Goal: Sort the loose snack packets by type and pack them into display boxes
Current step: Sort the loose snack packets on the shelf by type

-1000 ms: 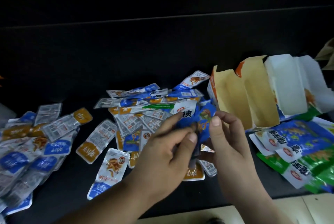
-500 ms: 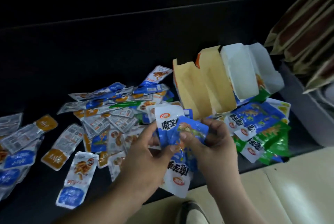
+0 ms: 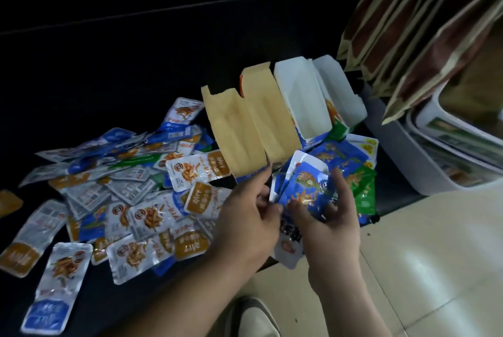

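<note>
Blue snack packets (image 3: 304, 189): small stack, pinched between left hand (image 3: 250, 217) and right hand (image 3: 330, 217), both closed on it, just before the open display boxes (image 3: 261, 124); likely light, slippery, pliable film, best gripped at edges.

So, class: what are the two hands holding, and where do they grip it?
A bunch of blue packets, pinched between left hand and right hand at the lower ends.

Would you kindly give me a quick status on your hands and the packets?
Left hand and right hand both gripping a stack of blue packets. Open boxes just behind. Loose packets unsorted at left.
</note>
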`<action>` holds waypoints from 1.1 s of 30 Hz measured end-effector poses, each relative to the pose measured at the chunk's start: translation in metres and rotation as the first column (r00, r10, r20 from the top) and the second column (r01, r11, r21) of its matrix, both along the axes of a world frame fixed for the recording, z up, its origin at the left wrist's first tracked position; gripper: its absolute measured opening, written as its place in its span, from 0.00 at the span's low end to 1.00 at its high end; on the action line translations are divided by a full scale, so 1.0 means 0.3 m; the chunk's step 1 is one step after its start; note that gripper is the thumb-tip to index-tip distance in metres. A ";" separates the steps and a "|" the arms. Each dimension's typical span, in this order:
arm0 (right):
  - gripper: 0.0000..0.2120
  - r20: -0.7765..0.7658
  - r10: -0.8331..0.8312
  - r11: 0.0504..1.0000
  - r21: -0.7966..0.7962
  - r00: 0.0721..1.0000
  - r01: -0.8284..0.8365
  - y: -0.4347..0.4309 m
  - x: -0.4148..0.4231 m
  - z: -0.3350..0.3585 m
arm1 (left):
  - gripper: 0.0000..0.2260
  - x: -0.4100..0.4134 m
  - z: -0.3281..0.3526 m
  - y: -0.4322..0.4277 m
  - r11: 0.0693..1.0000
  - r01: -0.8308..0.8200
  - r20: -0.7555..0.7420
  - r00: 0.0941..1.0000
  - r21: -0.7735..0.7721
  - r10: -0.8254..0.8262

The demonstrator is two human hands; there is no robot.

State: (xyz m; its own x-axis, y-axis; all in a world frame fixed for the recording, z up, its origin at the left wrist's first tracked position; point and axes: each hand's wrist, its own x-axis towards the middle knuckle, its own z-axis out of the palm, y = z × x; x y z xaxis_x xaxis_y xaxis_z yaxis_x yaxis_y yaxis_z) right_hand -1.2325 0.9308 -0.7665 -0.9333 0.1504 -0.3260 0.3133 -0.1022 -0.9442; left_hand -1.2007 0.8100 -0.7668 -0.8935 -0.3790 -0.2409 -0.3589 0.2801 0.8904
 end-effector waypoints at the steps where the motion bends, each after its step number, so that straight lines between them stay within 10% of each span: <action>1: 0.37 -0.036 -0.027 0.997 0.078 0.999 0.029 0.013 -0.010 -0.009 | 0.25 0.001 -0.008 0.004 0.999 -0.011 0.013 1.000 -0.039 0.012; 7: 0.31 -0.202 0.012 0.864 0.495 0.979 0.091 0.065 -0.138 -0.111 | 0.19 0.044 0.007 -0.059 0.996 -0.017 0.150 0.988 -0.086 0.030; 14: 0.19 -0.010 0.226 0.342 0.937 0.974 -0.070 0.020 -0.191 -0.225 | 0.15 0.102 0.041 -0.193 0.987 -0.006 0.158 0.987 -0.161 0.032; 20: 0.25 -0.080 0.352 0.292 0.956 0.933 -0.029 0.007 -0.124 -0.171 | 0.16 0.237 -0.010 -0.322 0.943 0.116 0.279 0.960 -0.312 -0.026; 25: 0.13 -0.339 0.582 0.517 0.856 0.739 -0.015 -0.089 -0.008 -0.168 | 0.13 0.312 -0.052 -0.382 0.908 0.114 0.255 0.967 -0.404 -0.008; 33: 0.25 -0.064 0.606 0.346 0.919 0.793 -0.190 -0.115 -0.005 -0.303 | 0.14 0.320 -0.096 -0.454 0.898 0.126 0.220 0.975 -0.420 -0.034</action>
